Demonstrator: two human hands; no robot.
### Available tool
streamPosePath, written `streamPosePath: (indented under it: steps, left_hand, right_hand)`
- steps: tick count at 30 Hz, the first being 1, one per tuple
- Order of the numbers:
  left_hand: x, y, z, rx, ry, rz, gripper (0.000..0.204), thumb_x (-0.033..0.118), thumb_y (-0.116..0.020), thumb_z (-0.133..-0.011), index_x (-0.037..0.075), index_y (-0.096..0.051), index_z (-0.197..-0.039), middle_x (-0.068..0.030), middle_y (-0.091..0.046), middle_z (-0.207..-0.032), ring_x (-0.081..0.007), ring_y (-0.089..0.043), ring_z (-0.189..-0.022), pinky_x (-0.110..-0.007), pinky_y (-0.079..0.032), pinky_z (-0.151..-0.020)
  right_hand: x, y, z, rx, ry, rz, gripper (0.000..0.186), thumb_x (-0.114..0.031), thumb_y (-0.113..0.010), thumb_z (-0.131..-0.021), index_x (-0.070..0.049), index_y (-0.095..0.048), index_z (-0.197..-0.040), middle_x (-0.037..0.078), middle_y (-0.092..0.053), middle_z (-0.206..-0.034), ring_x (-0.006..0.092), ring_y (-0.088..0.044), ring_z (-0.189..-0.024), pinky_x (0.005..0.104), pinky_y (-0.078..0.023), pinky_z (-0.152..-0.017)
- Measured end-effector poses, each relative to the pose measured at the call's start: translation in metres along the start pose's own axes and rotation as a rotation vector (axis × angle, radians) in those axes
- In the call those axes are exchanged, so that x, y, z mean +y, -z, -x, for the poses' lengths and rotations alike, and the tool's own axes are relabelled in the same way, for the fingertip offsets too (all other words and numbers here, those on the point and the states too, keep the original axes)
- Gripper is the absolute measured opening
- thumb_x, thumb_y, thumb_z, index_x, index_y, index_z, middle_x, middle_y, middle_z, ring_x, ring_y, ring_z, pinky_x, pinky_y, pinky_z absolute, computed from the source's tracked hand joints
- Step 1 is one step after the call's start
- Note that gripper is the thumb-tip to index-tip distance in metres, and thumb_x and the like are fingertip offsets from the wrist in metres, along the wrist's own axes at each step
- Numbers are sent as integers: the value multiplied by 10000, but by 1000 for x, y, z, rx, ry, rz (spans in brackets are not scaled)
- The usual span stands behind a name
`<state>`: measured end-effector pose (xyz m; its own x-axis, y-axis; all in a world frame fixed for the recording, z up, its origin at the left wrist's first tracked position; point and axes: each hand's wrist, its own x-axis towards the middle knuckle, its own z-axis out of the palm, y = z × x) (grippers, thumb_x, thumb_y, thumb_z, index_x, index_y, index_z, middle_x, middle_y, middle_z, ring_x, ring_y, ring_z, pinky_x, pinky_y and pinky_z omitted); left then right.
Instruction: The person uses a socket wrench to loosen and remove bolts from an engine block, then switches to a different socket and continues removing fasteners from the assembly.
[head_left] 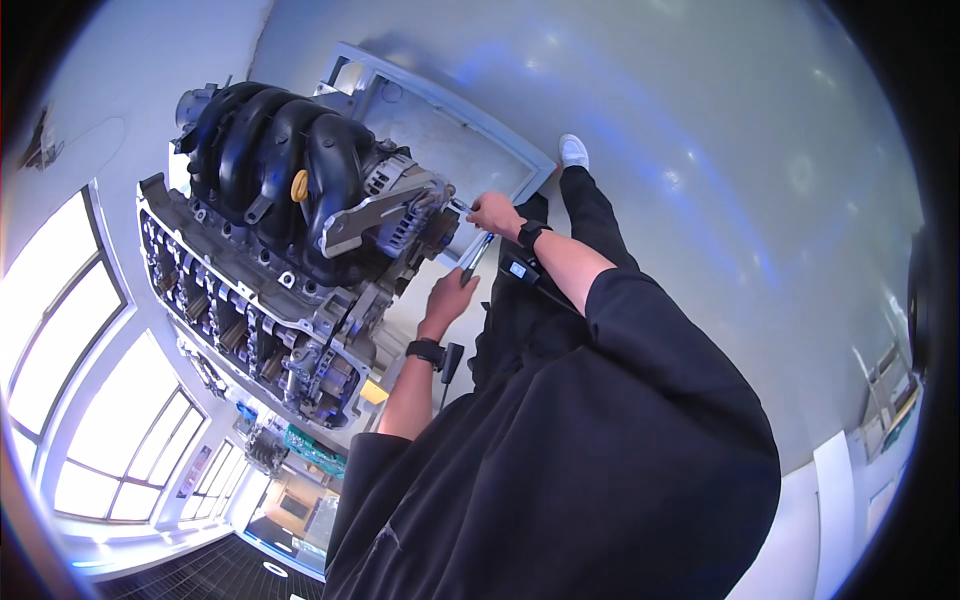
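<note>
In the middle of the frame, the left hand [452, 297] is curled round the dark grip of a wrench [479, 256]. The right hand [494, 214], above it, has its fingers drawn together, apparently pinching a short silver shaft [461, 205] (its far end is too small to read). Both work beside the alternator [398, 232] of the engine [268, 247], which fills the upper left. The step looks like turning a fastener; the next move probably calls for steadying the shaft while swinging the grip.
</note>
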<state>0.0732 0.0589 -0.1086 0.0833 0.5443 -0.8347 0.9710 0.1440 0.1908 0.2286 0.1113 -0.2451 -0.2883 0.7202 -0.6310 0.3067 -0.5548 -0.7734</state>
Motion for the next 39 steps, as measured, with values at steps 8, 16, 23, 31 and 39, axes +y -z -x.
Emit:
streamPosePath:
  steps: [8, 16, 23, 31, 39]
  left_hand:
    - [-9, 37, -3, -172, -53, 12, 420, 402, -576, -856, -16, -539, -839, -169, -581, -734, -273, -554, -673, -381, -424, -646]
    - [77, 38, 5, -49, 88, -152, 489, 445, -529, -847, -28, -629, -924, -249, -634, -899, -390, -613, -893, -439, -470, -775]
    - [108, 61, 8, 16, 61, -345, 373, 366, -596, -812, 8, -656, -901, -225, -655, -865, -369, -641, -857, -444, -501, -751]
    - [-9, 6, -2, 170, 341, -239, 254, 232, -599, -684, 50, -667, -846, -187, -659, -879, -354, -636, -861, -436, -496, -764]
    - [-24, -16, -27, -5, 350, -119, 303, 257, -596, -679, 78, -668, -913, -176, -661, -937, -349, -628, -907, -424, -492, -786]
  right_hand:
    - [13, -3, -3, -342, -129, -596, 294, -216, -426, -963, 7, -616, -940, 45, -634, -814, 133, -583, -720, 280, -465, -658]
    - [14, -5, -10, -96, -219, -451, 255, -196, -524, -855, 14, -661, -808, 60, -614, -656, 152, -584, -530, 311, -486, -515]
    - [8, -7, -8, -57, -229, -332, 269, -223, -527, -885, -10, -669, -805, 47, -605, -615, 154, -596, -545, 314, -487, -536]
    - [13, -24, -5, 55, -92, -102, 257, -221, -552, -851, 7, -667, -824, 82, -641, -648, 191, -631, -590, 332, -503, -586]
    - [12, -9, -10, -73, -138, -210, 287, -258, -554, -810, -2, -677, -856, 125, -673, -722, 265, -657, -721, 368, -501, -681]
